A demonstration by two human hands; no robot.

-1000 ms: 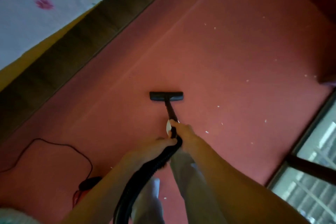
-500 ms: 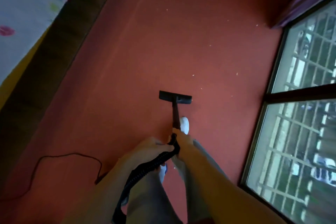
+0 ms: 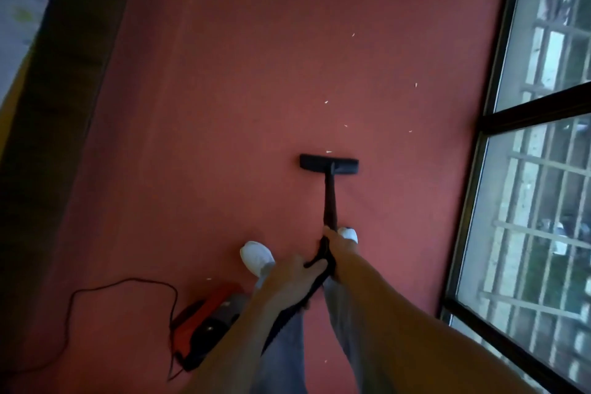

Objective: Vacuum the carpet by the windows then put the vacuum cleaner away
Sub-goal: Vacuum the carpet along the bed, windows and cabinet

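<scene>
The black vacuum floor head (image 3: 328,164) lies flat on the red carpet (image 3: 224,105), with its wand (image 3: 329,201) running back toward me. My right hand (image 3: 339,248) grips the wand's near end. My left hand (image 3: 292,275) grips the black ribbed hose (image 3: 287,310) just behind it. The red and black vacuum body (image 3: 208,320) sits on the carpet at my lower left, partly hidden by my left arm. Small white scraps (image 3: 326,102) are scattered on the carpet beyond the head.
Tall windows (image 3: 543,169) with dark frames run along the right. A dark wooden bed frame (image 3: 64,105) and flowered bedding (image 3: 19,9) line the left. The black power cord (image 3: 96,291) loops on the carpet at lower left. My white shoes (image 3: 256,256) stand behind the head.
The view has swung right, bringing the windows in along the right side. The floor head now sits nearer the windows, and the vacuum body has come into view at my lower left.
</scene>
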